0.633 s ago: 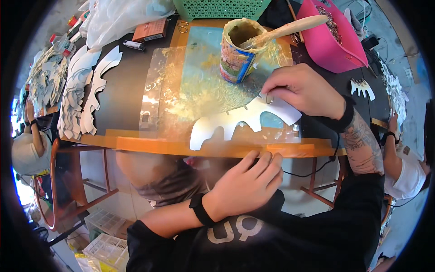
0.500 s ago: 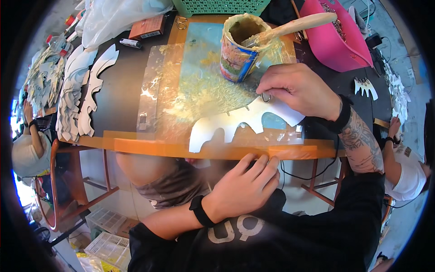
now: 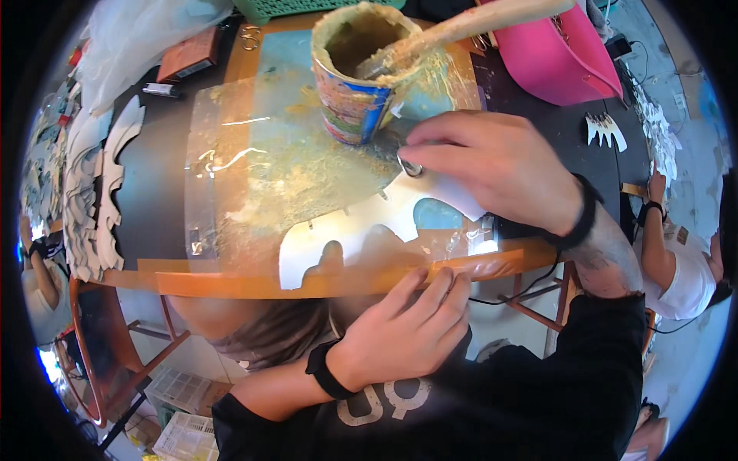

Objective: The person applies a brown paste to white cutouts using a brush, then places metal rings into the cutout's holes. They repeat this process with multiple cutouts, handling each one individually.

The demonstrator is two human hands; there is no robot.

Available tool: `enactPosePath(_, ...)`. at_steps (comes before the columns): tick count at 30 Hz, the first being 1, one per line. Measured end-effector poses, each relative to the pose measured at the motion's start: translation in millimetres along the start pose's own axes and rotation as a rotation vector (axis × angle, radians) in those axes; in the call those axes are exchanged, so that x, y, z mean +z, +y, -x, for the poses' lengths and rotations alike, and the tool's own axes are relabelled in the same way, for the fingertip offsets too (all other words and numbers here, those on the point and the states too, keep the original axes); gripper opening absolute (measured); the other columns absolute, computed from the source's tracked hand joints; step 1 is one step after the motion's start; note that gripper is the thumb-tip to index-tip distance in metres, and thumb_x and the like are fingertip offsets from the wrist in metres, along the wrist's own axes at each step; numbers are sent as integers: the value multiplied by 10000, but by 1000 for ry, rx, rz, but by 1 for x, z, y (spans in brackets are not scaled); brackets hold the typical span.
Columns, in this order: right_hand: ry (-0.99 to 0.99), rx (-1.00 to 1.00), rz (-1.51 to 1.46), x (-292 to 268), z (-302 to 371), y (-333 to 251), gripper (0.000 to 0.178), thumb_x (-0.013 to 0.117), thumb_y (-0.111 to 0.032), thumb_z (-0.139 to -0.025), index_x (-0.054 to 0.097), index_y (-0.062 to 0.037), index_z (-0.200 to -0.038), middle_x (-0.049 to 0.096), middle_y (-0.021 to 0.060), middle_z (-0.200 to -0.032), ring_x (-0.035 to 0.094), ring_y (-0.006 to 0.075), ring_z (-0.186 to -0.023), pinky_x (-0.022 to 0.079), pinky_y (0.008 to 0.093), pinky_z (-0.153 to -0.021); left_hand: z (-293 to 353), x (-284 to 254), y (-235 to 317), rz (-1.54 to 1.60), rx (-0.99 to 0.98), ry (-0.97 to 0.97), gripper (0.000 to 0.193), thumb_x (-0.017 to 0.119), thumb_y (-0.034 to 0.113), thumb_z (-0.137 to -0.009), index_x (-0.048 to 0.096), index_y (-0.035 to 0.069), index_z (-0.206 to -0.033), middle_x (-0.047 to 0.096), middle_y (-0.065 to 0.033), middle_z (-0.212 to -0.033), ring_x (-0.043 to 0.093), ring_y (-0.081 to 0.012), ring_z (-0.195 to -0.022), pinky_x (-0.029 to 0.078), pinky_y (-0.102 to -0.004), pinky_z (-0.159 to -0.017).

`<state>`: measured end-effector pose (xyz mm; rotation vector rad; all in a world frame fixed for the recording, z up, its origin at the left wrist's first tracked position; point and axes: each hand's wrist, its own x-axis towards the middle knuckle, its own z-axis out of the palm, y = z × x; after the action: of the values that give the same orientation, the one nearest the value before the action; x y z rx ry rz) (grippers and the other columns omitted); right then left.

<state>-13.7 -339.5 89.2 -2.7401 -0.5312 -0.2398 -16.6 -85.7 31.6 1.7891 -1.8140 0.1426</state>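
Observation:
A white scalloped sheet piece with small notches along its upper edge lies on the smeared plastic-covered work surface. Above its right part, my right hand is closed, thumb and forefinger pinching a small shiny metal ring or hook at the piece's upper edge. Whether the metal touches the piece I cannot tell. My left hand is palm down with fingers stretched out, tips at the orange table edge, holding nothing. Just beyond stands a paste-crusted can, a wooden-handled brush leaning in it.
Stacked white cut pieces lie at left. Further back are a plastic bag, an orange box, loose metal hooks and a green basket. At right are a pink bin and a comb-like white piece. Other people sit either side.
The view has shifted, so the table things appear further left and the can nearer. My right hand keeps pinching the metal ring at the white piece's edge; my left hand stays at the table edge.

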Motion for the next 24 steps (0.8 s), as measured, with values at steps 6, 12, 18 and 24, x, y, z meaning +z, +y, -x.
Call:
enactPosePath(6, -97, -13, 234, -10, 36, -20, 526, 736, -141, -768, 696, -59, -1286, 702, 80, -1291, 649, 293, -1122, 519, 406, -904, 26, -4, 0, -63, 14, 15, 198, 697, 180, -873, 754, 125, -1054, 708, -66, -1255, 667, -247, -1196, 466, -423, -1069)
enactPosePath(12, -116, 40, 367, 7, 34, -30, 504, 648, -168, -850, 664, -119, -1351, 636, -8, -1381, 604, 219, -1152, 461, 390, -939, 33, 1, -1, -243, -199, 37, 316, 759, 326, -833, 748, 151, -1096, 693, -79, -1305, 642, -275, -1260, 216, -533, -1185)
enactPosePath(18, -188, 32, 406, 2, 30, -32, 496, 654, -167, -859, 670, -131, -1354, 633, -35, -1385, 585, 207, -1179, 439, 388, -959, 47, -1, 2, -236, -233, 27, 375, 767, 357, -825, 749, 145, -1133, 669, -109, -1361, 624, -287, -1286, 214, -537, -1184)
enactPosePath(24, -183, 30, 362, 1, 31, -30, 492, 664, -161, -850, 671, -120, -1340, 642, -18, -1377, 585, 213, -1186, 432, 385, -961, 54, 0, 5, -186, -203, 77, 379, 769, 353, -827, 749, 138, -1138, 672, -113, -1337, 630, -282, -1269, 235, -526, -1178)
